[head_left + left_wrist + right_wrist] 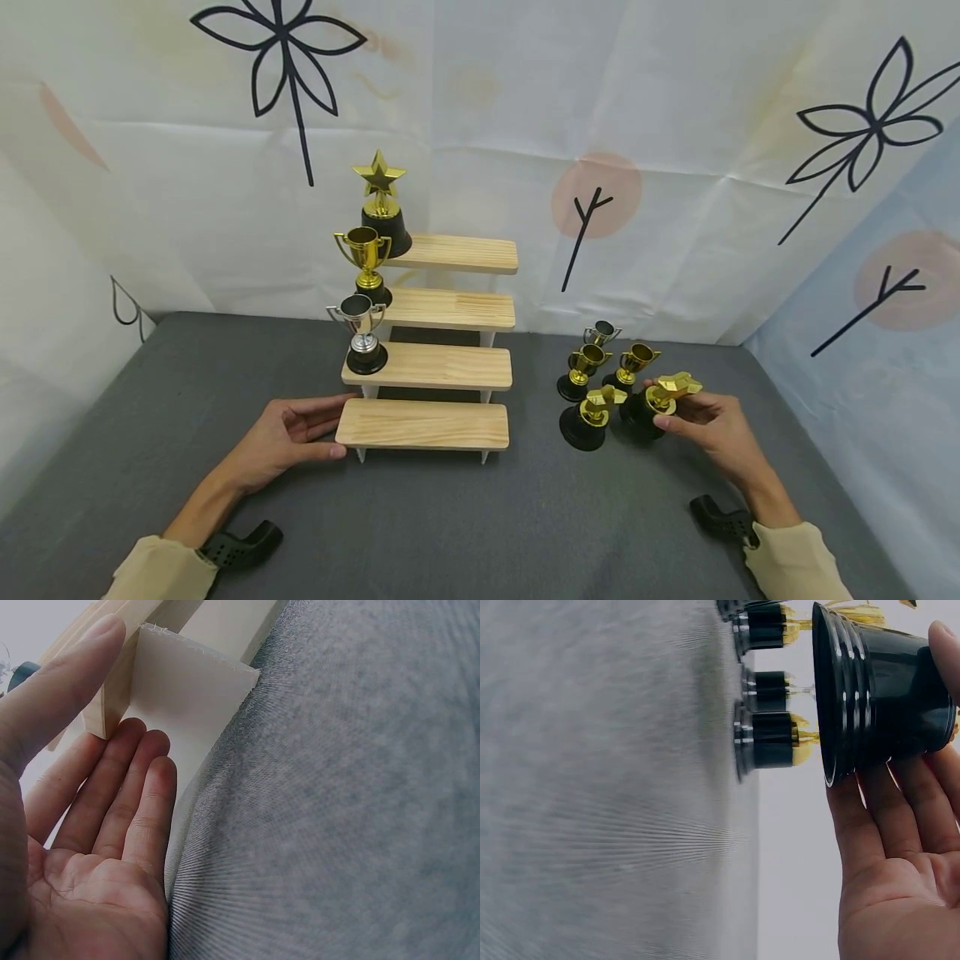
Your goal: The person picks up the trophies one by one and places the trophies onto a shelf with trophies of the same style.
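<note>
A star trophy (660, 404), gold on a black base, is in my right hand (712, 429); thumb and fingers grip the base. In the right wrist view the trophy's black base (885, 694) hangs apart from the cloth. My left hand (288, 442) rests at the left end of the stepped wooden stand's lowest board (423, 425), fingers nearly straight. In the left wrist view the fingers (112, 787) touch or nearly touch the board's end. At the stand's left side stand a star trophy (384, 225), a gold cup trophy (367, 258) and a silver cup trophy (365, 337), one per step.
Beside my right hand stand another star trophy (585, 423), two gold cup trophies (579, 375) and a silver cup trophy (602, 333), close together on the grey cloth (525, 525). A printed white sheet (480, 100) hangs behind the stand.
</note>
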A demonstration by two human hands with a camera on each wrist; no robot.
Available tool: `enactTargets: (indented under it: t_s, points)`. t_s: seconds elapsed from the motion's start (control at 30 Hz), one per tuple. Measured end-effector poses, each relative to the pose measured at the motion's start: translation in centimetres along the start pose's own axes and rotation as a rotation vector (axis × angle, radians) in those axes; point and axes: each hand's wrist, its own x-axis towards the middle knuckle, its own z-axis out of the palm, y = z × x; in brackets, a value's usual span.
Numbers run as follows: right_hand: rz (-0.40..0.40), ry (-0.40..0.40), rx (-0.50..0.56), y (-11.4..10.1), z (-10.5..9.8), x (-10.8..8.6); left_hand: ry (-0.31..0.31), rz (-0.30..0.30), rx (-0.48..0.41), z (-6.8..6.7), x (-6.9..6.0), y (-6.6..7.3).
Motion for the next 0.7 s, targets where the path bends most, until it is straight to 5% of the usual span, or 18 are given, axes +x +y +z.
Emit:
enactTargets:
  t_s: [0.7]
  points:
    - [0.012,0.138,-0.034,-4.4,-0.2,0.5,0.014,-0.037,0.009,0.1,0.0,0.0]
